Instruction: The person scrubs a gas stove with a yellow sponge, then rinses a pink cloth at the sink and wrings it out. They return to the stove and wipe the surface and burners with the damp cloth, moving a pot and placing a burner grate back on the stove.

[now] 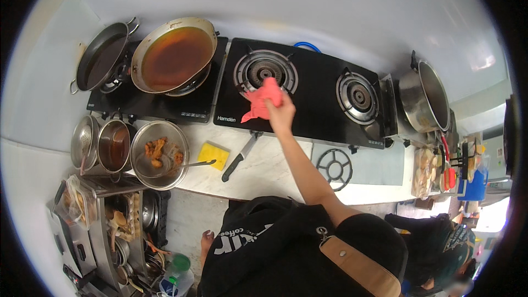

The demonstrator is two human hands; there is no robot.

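My right hand (pixel 281 113) reaches forward, its fingers closed on a pink cloth (pixel 257 107). The cloth is bunched and lies over the near edge of the left burner (pixel 265 71) on a black glass gas stove (pixel 316 91). To the right, the same stove has a second burner (pixel 358 96) with its ring support in place. My left hand (pixel 207 237) hangs low beside my body, mostly hidden, and its finger pose is unclear. On the counter in front of the stove lie a black-handled knife (pixel 240 158) and a yellow sponge (pixel 213 156).
A wide pan of brown oil (pixel 177 58) and a dark pan (pixel 102 58) stand on the left stove. Nearer are a steel bowl with fried pieces (pixel 159 154) and a small pot (pixel 113 146). At right stand a tall pot (pixel 424 96) and a loose burner grate (pixel 334 168).
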